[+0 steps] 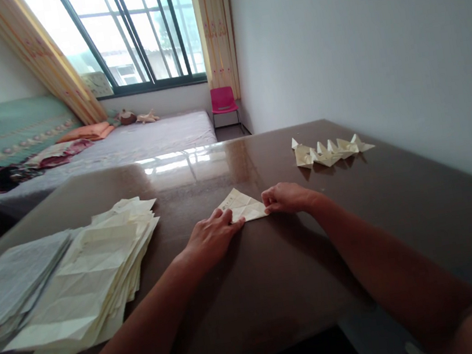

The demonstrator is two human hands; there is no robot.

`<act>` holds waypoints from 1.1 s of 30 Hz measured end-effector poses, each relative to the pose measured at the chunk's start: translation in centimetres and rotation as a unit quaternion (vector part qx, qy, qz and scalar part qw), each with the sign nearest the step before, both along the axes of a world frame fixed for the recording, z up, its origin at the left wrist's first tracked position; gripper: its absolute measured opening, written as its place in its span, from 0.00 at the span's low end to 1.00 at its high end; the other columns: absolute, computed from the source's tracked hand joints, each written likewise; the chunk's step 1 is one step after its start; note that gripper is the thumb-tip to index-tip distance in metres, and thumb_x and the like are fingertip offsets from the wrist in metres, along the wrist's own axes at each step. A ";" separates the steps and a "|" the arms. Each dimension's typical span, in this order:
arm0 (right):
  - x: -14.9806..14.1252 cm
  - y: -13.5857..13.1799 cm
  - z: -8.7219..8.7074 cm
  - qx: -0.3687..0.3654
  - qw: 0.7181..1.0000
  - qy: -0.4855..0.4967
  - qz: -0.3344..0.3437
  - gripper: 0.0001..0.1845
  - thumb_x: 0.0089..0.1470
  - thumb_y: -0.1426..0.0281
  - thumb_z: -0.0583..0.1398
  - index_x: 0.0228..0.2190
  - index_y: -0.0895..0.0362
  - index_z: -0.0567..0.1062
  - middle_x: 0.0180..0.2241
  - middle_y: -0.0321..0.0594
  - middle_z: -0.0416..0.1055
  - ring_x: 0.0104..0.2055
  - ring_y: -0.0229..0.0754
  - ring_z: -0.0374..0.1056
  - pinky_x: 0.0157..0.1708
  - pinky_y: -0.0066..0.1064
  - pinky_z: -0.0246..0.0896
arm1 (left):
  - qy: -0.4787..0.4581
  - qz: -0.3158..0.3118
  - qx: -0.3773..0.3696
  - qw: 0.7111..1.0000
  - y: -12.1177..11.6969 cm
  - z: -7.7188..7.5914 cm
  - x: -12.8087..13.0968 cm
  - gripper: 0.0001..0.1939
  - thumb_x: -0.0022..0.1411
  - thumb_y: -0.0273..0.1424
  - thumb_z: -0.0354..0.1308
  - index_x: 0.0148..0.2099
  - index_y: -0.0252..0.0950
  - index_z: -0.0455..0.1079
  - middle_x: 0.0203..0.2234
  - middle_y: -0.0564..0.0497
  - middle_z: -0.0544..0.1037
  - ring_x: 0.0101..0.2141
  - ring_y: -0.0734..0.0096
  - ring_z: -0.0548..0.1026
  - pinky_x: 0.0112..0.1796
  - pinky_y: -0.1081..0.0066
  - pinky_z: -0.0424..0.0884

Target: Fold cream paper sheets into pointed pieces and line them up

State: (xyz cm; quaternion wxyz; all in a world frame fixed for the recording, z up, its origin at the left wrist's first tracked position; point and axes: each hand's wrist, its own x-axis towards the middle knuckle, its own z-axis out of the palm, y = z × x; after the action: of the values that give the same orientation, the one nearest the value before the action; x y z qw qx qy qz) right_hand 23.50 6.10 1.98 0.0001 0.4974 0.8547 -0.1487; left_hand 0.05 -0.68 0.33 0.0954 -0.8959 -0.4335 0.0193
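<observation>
A cream sheet of paper (246, 206), folded into a triangle with crease lines across it, lies on the brown glossy table (249, 269). Its peak points away from me. At its left corner my left hand (215, 232) presses down, thumb and fingertips on the paper. My right hand (285, 197) pinches the right corner with curled fingers. Farther back on the right stand several folded paper boats (329, 153) in a cluster, with pointed tips sticking up.
Left of my arms lies a loose stack of creased cream paper (94, 261). Beside it is a pile of greyish printed sheets (18, 284). A white wall (358, 48) runs along the right. Beyond the table are a bed (168, 134) and a pink chair (223, 101).
</observation>
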 end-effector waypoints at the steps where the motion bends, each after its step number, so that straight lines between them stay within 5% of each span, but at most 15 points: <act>1: -0.1 -0.2 0.1 0.020 0.999 0.025 0.011 0.09 0.53 0.63 0.59 0.35 0.53 0.77 0.34 0.37 0.75 0.34 0.38 0.68 0.31 0.25 0.53 | 0.001 -0.001 0.001 1.000 0.0 0.0 0.0 0.21 0.65 0.30 0.47 0.59 0.51 0.60 0.42 0.47 0.69 0.42 0.64 0.66 0.33 0.71 0.66; 4: -1.0 -1.3 0.0 0.070 0.988 0.085 0.111 0.13 0.58 0.68 0.55 0.41 0.51 0.78 0.41 0.40 0.73 0.38 0.38 0.68 0.38 0.26 0.55 | 0.001 0.000 0.003 1.000 0.0 0.1 0.0 0.21 0.65 0.30 0.47 0.59 0.51 0.61 0.41 0.48 0.69 0.41 0.63 0.66 0.32 0.71 0.66; 7: -2.0 -3.1 0.0 0.080 0.978 0.023 0.191 0.17 0.60 0.69 0.52 0.47 0.50 0.75 0.45 0.43 0.71 0.42 0.42 0.68 0.38 0.29 0.57 | -0.004 0.003 -0.003 1.000 -0.1 0.2 0.1 0.22 0.65 0.30 0.47 0.60 0.51 0.60 0.40 0.47 0.69 0.41 0.63 0.66 0.33 0.70 0.67; 14: -3.0 -6.0 1.7 0.105 0.976 -0.154 0.112 0.15 0.57 0.74 0.53 0.40 0.58 0.77 0.44 0.52 0.71 0.46 0.49 0.66 0.35 0.35 0.61 | -0.009 0.001 -0.007 1.000 -0.3 0.4 0.1 0.21 0.64 0.31 0.48 0.59 0.49 0.62 0.42 0.47 0.69 0.42 0.63 0.67 0.35 0.70 0.68; 20: -4.3 -5.0 0.4 0.180 0.972 -0.101 0.114 0.12 0.57 0.72 0.54 0.37 0.57 0.77 0.42 0.50 0.73 0.46 0.48 0.65 0.38 0.34 0.60 | -0.029 -0.001 0.013 0.999 0.3 0.0 -0.4 0.18 0.66 0.32 0.47 0.57 0.50 0.63 0.41 0.49 0.71 0.42 0.66 0.68 0.37 0.71 0.68; 28: -3.4 -2.5 -0.6 0.177 0.971 -0.069 0.147 0.10 0.59 0.72 0.54 0.37 0.55 0.76 0.40 0.45 0.73 0.44 0.44 0.66 0.40 0.30 0.58 | -0.044 0.022 0.047 0.998 1.5 -0.4 -2.7 0.18 0.64 0.29 0.50 0.56 0.45 0.63 0.49 0.48 0.72 0.48 0.65 0.68 0.43 0.69 0.68; 33: -2.8 -0.3 -1.8 0.185 0.971 -0.003 0.154 0.09 0.60 0.72 0.55 0.33 0.57 0.76 0.36 0.43 0.74 0.43 0.41 0.64 0.43 0.29 0.55 | -0.030 -0.004 0.035 0.999 1.8 -0.5 -2.9 0.16 0.63 0.29 0.52 0.53 0.44 0.67 0.45 0.49 0.75 0.46 0.66 0.70 0.42 0.70 0.67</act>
State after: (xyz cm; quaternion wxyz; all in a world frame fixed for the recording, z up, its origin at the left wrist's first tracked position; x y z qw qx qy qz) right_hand 20.73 5.82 0.17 -0.0663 0.3515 0.9337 0.0148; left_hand -2.85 1.15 -0.21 0.1140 -0.8937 -0.4333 -0.0229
